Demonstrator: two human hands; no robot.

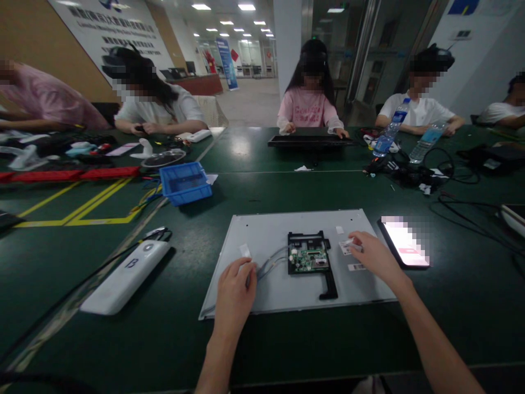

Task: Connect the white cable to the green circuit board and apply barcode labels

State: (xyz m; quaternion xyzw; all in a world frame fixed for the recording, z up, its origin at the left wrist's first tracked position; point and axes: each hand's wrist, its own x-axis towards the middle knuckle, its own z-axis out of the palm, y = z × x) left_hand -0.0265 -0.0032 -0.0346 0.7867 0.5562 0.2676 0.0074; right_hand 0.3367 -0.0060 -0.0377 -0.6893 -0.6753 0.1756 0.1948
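While the panel [283, 295] lies long-axis sideways, left grip [237, 287] unclear, right grip [375, 258] unclear

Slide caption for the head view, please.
Left hand at grey cables, right hand by a white label, green circuit board between them on a pale panel.

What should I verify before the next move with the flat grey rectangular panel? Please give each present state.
1. Flat grey panel lies on the dark green table: ok.
2. Green circuit board sits in black plastic frame, uncovered: ok.
3. Thin grey cables fully seated in the board: cannot tell.
4. Grip of left hand on the cables: cannot tell.
5. Right hand away from the board: ok.
6. Lit rectangular phone apart from the panel: ok.
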